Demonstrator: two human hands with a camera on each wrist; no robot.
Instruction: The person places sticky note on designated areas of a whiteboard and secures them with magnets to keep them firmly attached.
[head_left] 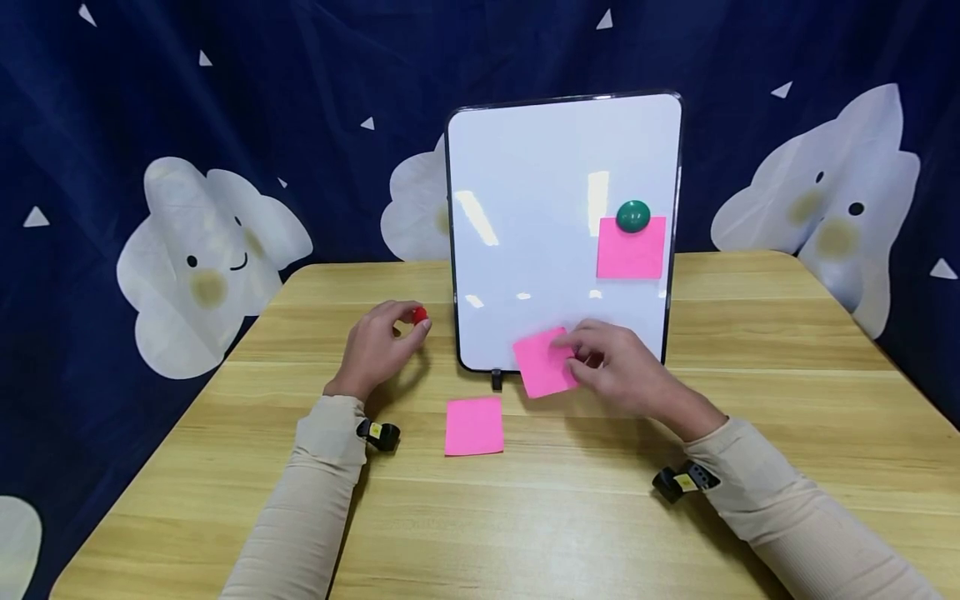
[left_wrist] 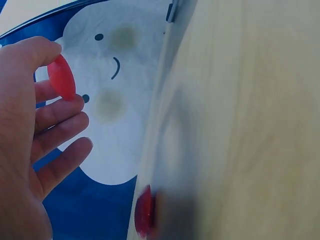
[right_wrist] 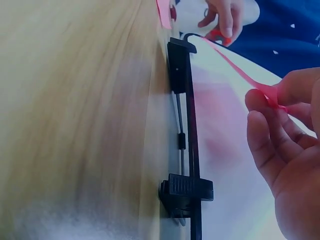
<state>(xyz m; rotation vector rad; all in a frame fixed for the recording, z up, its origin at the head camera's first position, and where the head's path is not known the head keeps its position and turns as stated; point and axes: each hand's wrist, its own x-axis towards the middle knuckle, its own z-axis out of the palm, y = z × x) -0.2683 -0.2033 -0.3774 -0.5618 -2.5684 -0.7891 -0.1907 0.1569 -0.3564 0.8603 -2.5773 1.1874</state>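
The pink note [head_left: 536,367], low centre in the head view, tilts before the lower edge of the board [head_left: 525,208]; my right hand [head_left: 626,367] pinches its right side. Gripped only there, it could fold or swing askew. Left of centre, my left hand [head_left: 381,346] pinches the red magnet [head_left: 420,315], which, being small, could slip. Pushed hard, the board might tip.

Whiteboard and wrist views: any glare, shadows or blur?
Head: white glare streaks on the whiteboard, shadow beside the left hand; left wrist: dark, soft-edged shadow on the wooden tabletop; right wrist: blurry pink patch on the whiteboard, likely a reflection of the held pink sticky note, pale glare on the tabletop.
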